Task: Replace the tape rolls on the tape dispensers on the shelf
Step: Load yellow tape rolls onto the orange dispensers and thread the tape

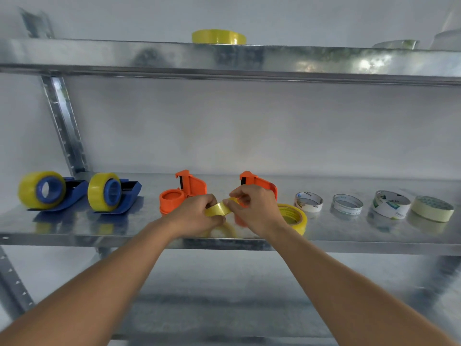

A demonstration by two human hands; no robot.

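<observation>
Both hands pinch a short yellowish, half-transparent tape strip (217,209), the left hand (197,216) on its near end and the right hand (254,208) on the far one, just above the metal shelf (74,228). Behind them stand two orange dispensers (183,193); farther left, two blue dispensers (124,193) carry yellow rolls before a pale wall.

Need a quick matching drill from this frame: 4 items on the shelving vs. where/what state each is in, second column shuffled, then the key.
Column A
1. left blue dispenser
2. left orange dispenser
3. flat yellow roll
4. cream tape roll

Column B
a. lies on the upper shelf
b. far right end of the middle shelf
c. hub bare, no roll on it
d. loaded with a yellow roll, far left

Pairs: 1-d, 2-c, 3-a, 4-b
</observation>
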